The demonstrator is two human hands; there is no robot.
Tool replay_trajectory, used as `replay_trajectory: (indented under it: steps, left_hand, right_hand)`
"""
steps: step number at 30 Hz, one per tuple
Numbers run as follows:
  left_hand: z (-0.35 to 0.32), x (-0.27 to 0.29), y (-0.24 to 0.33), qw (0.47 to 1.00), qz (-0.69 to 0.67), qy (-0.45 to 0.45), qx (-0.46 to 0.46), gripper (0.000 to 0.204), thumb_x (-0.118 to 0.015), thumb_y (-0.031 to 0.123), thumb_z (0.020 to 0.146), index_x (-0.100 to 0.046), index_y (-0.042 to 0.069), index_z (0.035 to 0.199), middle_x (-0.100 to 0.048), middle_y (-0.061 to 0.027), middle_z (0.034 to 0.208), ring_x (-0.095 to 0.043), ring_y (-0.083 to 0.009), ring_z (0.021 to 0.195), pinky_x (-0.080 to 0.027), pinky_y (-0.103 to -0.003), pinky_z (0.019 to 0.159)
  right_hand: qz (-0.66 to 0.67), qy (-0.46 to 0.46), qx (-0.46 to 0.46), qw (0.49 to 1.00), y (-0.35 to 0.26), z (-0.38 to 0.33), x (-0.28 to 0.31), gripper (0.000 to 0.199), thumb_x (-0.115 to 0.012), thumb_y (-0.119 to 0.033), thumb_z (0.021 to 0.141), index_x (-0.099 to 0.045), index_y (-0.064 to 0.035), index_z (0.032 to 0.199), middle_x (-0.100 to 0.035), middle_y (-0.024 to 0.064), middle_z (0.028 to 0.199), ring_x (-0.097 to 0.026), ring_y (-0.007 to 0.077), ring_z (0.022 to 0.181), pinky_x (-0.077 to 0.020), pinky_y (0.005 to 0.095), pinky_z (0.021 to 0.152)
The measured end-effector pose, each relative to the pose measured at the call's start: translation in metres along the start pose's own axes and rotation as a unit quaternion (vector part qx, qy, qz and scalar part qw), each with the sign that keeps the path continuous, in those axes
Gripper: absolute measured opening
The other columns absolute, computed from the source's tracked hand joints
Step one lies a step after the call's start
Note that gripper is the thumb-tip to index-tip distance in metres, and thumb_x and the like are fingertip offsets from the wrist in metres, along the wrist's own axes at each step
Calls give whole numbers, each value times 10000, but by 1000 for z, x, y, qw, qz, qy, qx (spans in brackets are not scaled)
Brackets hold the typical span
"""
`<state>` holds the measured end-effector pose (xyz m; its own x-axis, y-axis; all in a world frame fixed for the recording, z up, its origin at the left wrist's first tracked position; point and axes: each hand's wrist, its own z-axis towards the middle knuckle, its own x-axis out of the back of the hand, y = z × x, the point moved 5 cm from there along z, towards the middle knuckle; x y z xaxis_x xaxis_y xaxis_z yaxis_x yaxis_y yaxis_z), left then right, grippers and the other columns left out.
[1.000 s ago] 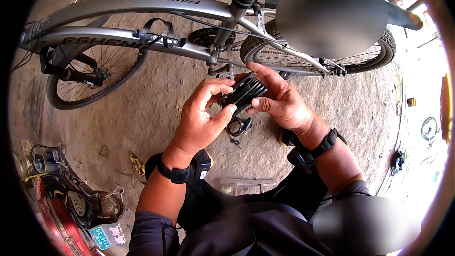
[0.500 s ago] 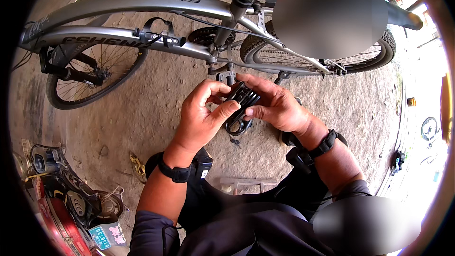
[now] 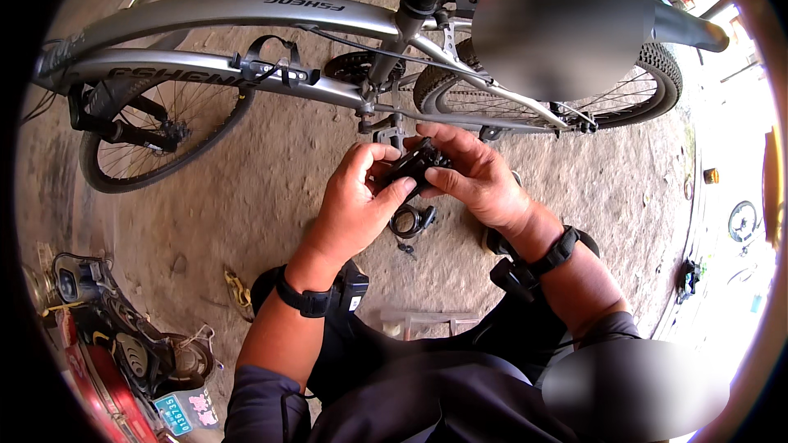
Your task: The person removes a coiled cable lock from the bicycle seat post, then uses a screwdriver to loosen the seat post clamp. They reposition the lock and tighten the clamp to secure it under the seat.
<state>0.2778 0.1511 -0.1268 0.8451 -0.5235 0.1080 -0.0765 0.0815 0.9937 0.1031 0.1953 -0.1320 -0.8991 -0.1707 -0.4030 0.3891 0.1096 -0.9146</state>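
Observation:
Between my two hands is a compact black part (image 3: 413, 163); fingers cover much of it, and its exact kind cannot be made out. My left hand (image 3: 351, 193) grips its near left side, thumb on top and fingers curled behind. My right hand (image 3: 484, 180) closes on the other end, thumb pressed against the part's side. Just below the hands appears a black ring-shaped piece with a stub (image 3: 413, 220), apparently on the ground. Beyond my fingers stands a silver bicycle (image 3: 328, 86), one pedal (image 3: 387, 135) close to my fingertips.
Packed dirt ground (image 3: 205, 230) surrounds me. At the lower left sits a red and black vehicle (image 3: 107, 381) with a blue plate. The bicycle has a black bottle cage (image 3: 279, 66) on its frame. A yellow item (image 3: 239, 289) lies near my left knee.
The black part has turned in my hands, showing a smoother side. My right thumb has shifted up along it, and more of the ring-shaped piece below is exposed.

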Motion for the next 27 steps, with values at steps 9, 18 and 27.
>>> replay_trajectory:
  steps: [9,18,27]
  left_hand:
    - [-2,0,1,999,34,-3,-21,298,-727,25,934,-568,17,1187,-651,-28,997,-612,-83,905,-522,-246,782]
    - [-4,-11,41,941,275,20,-198,602,-890,172,744,-562,36,1230,-610,-129,1160,-658,-295,986,-549,-381,822]
    - [-2,-5,39,955,225,-5,-192,584,-811,106,823,-528,16,1325,-645,-175,1198,-668,-331,1083,-533,-379,929]
  right_hand:
    - [-17,61,-50,997,-7,-2,-1,417,-555,-174,1068,-498,-83,1470,-622,79,1373,-646,170,1162,-610,309,884]
    - [-28,96,-52,994,-8,-3,-2,447,-503,-222,1092,-462,-45,1501,-626,105,1373,-670,188,1139,-607,330,893]
    - [-16,108,-59,992,-22,-3,1,372,-560,-288,1069,-615,-26,1328,-698,69,1132,-691,151,990,-596,299,833]
